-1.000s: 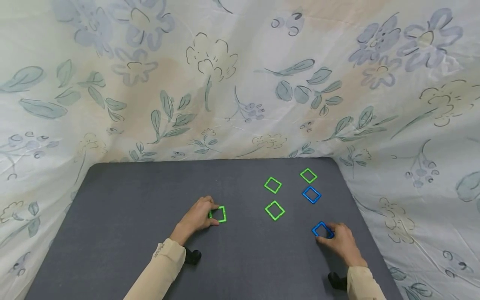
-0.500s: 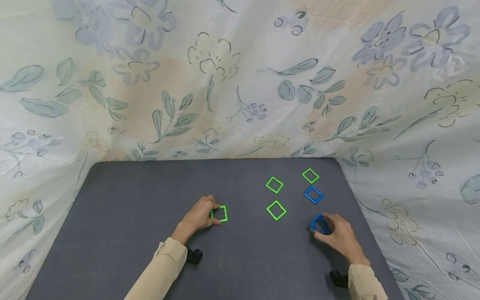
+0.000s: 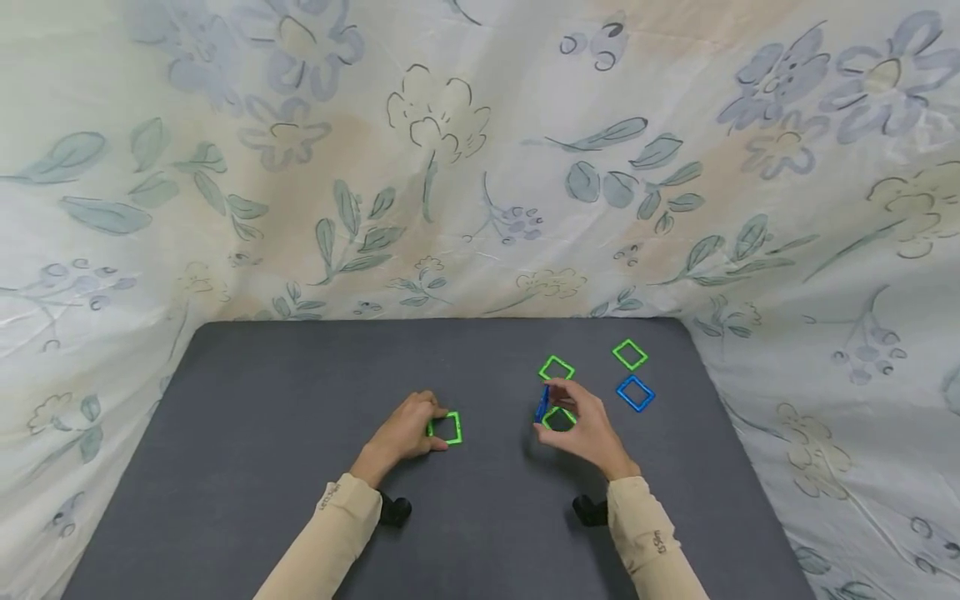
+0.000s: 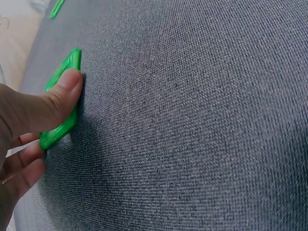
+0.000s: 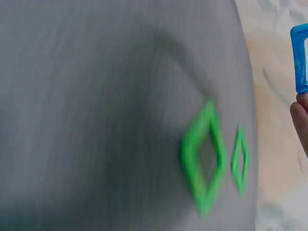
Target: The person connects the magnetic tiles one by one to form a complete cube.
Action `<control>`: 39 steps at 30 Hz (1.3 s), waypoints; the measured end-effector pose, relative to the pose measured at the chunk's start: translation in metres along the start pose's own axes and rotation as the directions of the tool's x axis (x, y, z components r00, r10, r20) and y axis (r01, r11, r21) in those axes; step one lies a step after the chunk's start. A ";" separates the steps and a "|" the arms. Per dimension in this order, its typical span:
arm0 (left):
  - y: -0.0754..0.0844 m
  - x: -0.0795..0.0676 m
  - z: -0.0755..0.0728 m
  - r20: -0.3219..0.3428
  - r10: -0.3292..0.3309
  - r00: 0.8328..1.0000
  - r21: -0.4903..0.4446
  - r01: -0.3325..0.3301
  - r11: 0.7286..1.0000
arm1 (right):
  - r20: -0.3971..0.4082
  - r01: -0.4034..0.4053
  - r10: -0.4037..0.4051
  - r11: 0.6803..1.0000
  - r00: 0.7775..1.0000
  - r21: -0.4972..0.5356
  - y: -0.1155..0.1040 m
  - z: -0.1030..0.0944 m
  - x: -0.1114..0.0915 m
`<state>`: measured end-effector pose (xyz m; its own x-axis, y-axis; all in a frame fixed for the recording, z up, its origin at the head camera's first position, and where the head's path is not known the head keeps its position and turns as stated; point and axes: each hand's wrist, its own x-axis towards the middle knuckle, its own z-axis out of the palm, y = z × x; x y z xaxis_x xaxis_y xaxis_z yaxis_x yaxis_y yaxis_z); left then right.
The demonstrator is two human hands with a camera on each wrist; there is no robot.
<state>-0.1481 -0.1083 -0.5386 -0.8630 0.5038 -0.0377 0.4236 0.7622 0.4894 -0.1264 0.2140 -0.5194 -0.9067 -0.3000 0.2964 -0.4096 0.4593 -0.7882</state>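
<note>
My left hand (image 3: pixel 405 429) pinches a green square frame (image 3: pixel 458 427) between thumb and fingers, at the middle of the dark table. Seen from the left wrist, that green frame (image 4: pixel 76 58) is tilted, with a shadow beneath it. My right hand (image 3: pixel 592 433) holds a blue square frame (image 3: pixel 542 404) above the table, turned nearly edge-on to the head camera. Only part of this blue frame (image 5: pixel 298 60) and some fingertips show at the right wrist view's edge. Below the right hand lies a green square frame (image 3: pixel 546 420), partly covered by it.
Just beyond the right hand lies another green frame (image 3: pixel 565 363). Farther right are one more green frame (image 3: pixel 638 348) and a blue frame (image 3: pixel 645 385). The grey table (image 3: pixel 300 375) ends against a floral cloth (image 3: pixel 465 267) at the back and sides.
My right hand has lifted the blue frame and carried it left from the table's right side, turning it on edge. My left hand stays in place with its green frame.
</note>
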 end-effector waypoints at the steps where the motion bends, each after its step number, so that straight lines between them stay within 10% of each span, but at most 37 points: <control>1: 0.000 0.000 0.000 -0.002 0.002 1.000 0.000 -0.002 1.000 | 0.021 0.003 -0.004 1.000 1.000 0.028 -0.002 0.009 0.006; 14: 0.004 -0.001 0.001 -0.003 -0.041 0.999 -0.006 0.041 0.999 | 0.285 -0.072 0.043 0.993 0.958 0.094 -0.008 0.083 0.040; 39: 0.000 -0.001 0.004 0.006 -0.041 0.999 0.020 0.041 0.999 | 0.350 -0.082 0.076 0.997 0.934 0.004 -0.003 0.099 0.041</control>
<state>-0.1463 -0.1068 -0.5417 -0.8779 0.4745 -0.0635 0.3932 0.7904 0.4697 -0.1521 0.1171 -0.5582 -0.8424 -0.5382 0.0278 -0.3330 0.4793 -0.8120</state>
